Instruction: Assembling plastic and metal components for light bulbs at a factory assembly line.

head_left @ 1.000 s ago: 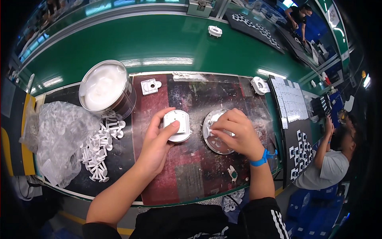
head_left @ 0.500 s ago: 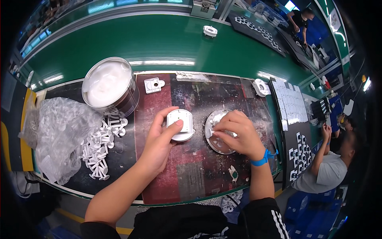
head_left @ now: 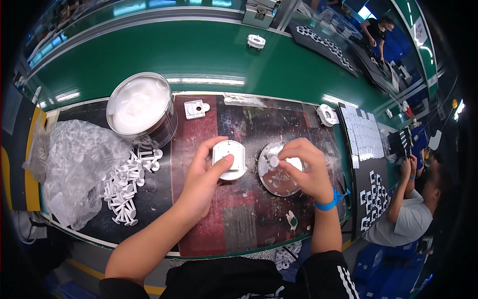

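My left hand [head_left: 201, 177] is closed round a white plastic housing [head_left: 234, 172], its thumb pressed on the flat upper face. Over a round metal dish [head_left: 273, 188] to the right, my right hand [head_left: 309, 169] pinches a small white plastic pin [head_left: 274, 161] with a round head. White paste is smeared inside the dish. The pin's far end is hard to make out against the dish. To the left lies a heap of similar white plastic pins [head_left: 122, 192] with disc heads and thin stems.
Behind the heap stands a metal can [head_left: 164, 130] of white paste, beside a clear plastic bag [head_left: 74, 169]. White housings [head_left: 195, 109] sit at the mat's back edge and on the green belt [head_left: 209, 55]. A dark board with parts [head_left: 376, 199] and a co-worker [head_left: 406, 214] are at right.
My right hand has shifted slightly, and the pin's round head now shows more plainly over the dish. The housing on the belt appears a little further left. My left hand keeps its hold.
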`<state>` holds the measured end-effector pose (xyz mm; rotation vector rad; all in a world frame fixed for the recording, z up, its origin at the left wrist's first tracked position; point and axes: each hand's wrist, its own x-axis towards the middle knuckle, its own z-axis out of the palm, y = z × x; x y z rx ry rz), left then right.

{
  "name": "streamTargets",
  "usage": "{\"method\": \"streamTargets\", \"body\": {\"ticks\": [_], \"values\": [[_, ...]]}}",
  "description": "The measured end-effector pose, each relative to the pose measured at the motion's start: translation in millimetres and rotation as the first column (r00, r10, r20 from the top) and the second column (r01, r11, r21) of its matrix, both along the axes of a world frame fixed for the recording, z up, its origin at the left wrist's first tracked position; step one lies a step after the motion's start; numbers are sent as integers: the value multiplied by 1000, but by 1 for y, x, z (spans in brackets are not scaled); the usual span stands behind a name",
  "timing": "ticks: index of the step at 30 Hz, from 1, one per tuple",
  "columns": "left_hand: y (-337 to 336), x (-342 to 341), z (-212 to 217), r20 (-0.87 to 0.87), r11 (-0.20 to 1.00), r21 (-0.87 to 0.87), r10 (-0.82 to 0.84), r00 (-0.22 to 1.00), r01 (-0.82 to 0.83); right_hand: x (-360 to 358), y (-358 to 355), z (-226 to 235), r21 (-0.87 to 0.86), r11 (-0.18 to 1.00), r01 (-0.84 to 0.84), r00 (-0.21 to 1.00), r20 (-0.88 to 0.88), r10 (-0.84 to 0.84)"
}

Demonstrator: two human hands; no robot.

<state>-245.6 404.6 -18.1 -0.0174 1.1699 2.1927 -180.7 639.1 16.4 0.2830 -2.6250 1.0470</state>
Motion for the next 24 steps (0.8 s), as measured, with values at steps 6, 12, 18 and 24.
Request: {"method": "streamTargets", "body": {"ticks": [6,12,18,24], "values": [[2,15,16,-272,985,-79,-168,948,152,7,0,-5,-671,739,70,993,121,15],[1,21,20,-433,935,-96,-349,831,343,11,-12,-5,-783,620,52,984,145,100],[0,23,23,-270,898,-65,-435,859,434,15,-25,-12,-893,449,39,979,124,162],[0,24,28,-212,901,-12,-427,879,434,15,-35,-12,-902,429,50,981,126,151]]}}
